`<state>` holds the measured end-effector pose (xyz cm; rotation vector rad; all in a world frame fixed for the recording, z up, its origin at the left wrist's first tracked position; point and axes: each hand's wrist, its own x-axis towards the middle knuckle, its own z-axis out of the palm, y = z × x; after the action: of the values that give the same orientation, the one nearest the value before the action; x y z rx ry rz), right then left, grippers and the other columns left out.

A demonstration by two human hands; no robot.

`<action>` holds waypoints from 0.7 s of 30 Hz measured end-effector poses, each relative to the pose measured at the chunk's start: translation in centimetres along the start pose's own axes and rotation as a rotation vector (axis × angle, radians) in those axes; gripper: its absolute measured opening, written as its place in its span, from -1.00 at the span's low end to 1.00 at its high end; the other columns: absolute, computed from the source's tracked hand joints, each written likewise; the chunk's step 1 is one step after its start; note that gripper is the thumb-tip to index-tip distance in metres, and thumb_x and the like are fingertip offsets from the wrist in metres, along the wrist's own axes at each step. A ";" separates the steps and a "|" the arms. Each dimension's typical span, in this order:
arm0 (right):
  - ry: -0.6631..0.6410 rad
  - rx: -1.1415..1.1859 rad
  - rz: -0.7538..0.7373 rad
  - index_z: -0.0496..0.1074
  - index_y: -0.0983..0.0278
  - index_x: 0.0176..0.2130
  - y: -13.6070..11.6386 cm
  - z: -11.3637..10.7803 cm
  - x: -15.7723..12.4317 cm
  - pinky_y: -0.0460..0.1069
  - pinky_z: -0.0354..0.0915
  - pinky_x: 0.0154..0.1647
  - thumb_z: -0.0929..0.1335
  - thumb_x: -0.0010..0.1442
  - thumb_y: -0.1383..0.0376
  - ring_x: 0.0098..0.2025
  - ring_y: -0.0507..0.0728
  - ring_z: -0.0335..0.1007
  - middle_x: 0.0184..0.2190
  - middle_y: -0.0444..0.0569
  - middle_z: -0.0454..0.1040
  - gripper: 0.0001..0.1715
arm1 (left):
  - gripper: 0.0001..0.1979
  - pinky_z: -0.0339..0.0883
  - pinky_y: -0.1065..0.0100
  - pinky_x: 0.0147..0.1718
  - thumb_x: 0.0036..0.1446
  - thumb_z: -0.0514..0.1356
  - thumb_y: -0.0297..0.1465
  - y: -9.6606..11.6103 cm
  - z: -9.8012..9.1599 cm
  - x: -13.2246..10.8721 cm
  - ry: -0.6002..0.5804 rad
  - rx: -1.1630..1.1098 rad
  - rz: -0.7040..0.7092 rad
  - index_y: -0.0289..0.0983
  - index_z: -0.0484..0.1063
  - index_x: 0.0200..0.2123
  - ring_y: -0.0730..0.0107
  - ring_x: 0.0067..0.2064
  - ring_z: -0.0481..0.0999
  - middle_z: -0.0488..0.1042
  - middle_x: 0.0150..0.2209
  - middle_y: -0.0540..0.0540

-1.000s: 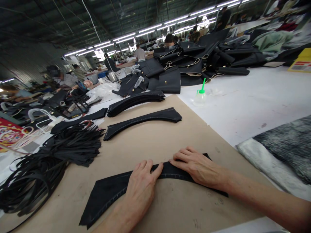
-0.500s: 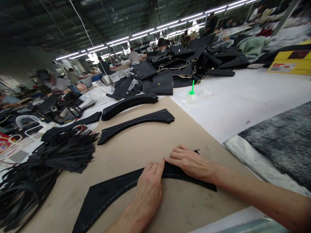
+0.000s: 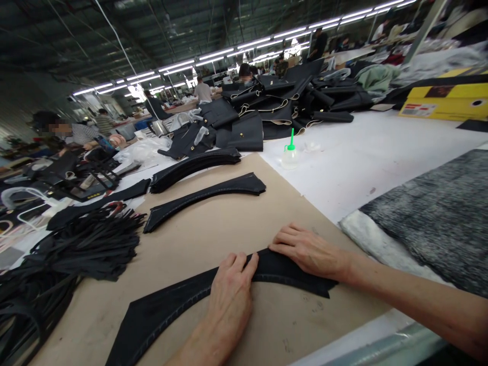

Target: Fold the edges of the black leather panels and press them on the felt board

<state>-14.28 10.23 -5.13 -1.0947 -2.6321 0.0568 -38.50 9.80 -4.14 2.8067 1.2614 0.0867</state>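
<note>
Since a sec ago not much has shifted: both hands still press the curved black panel [image 3: 171, 305], tho the tip that showed past my R hand [image 3: 308, 249] is now out of sight. L hand [image 3: 231, 297] & R hand lie flat, fingers spread out, gripping nothing, on the panel's middle & right part. It lies on the brown board [image 3: 229, 223] on the worktop, a second curved piece [image 3: 202, 195] well beyond it. Looks thin, light, floppy, matte. I'd pinch its stitched edge near both ends.
</note>
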 end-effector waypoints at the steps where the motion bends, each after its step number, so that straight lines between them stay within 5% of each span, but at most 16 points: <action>1: -0.006 0.002 -0.002 0.41 0.31 -0.06 0.0 0.0 -0.1 0.05 0.15 -0.07 0.21 0.30 0.49 -0.14 0.12 0.22 -0.18 0.00 0.39 -0.71 | -0.45 0.36 0.13 -0.05 0.14 -0.07 -0.68 0.0 0.0 0.0 0.004 0.011 0.000 -0.28 0.27 0.18 0.15 -0.09 0.34 0.39 -0.10 -0.20; 6: -0.010 0.013 0.004 0.40 0.30 -0.03 0.3 0.0 -0.4 0.06 0.14 -0.06 0.20 0.32 0.47 -0.13 0.12 0.23 -0.17 0.00 0.40 -0.70 | -0.47 0.31 0.12 0.02 0.10 -0.08 -0.70 0.2 0.1 0.4 0.066 0.040 0.038 -0.30 0.33 0.10 0.14 0.02 0.32 0.34 0.04 -0.21; 10: 0.008 0.002 0.013 0.41 0.31 -0.02 0.5 -0.2 -0.8 0.06 0.16 -0.07 0.20 0.32 0.46 -0.15 0.12 0.25 -0.19 0.02 0.41 -0.69 | -0.56 0.34 0.18 -0.05 0.10 -0.08 -0.70 0.4 0.0 1.0 0.033 0.015 0.099 -0.34 0.38 -0.03 0.20 -0.10 0.36 0.42 -0.12 -0.16; 15: -0.011 0.012 0.022 0.39 0.31 0.02 0.7 -0.3 -1.4 0.10 0.16 -0.03 0.17 0.33 0.46 -0.10 0.15 0.25 -0.14 0.06 0.41 -0.66 | -0.43 0.37 0.17 -0.10 0.10 -0.08 -0.71 0.8 -0.2 1.5 0.048 0.075 0.129 -0.32 0.21 0.18 0.19 -0.12 0.36 0.42 -0.11 -0.17; 21: -0.030 0.024 0.058 0.35 0.34 0.09 0.8 -0.6 -2.3 0.14 0.15 0.05 0.17 0.27 0.52 0.00 0.19 0.23 -0.01 0.09 0.37 -0.56 | -0.42 0.37 0.15 -0.10 0.11 -0.07 -0.70 1.3 -0.5 1.7 -0.002 0.116 0.099 -0.27 0.24 0.18 0.15 -0.09 0.37 0.41 -0.07 -0.17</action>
<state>-12.07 9.12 -5.23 -1.1715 -2.6188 0.1172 -36.43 10.21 -3.54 2.9662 1.1627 0.0160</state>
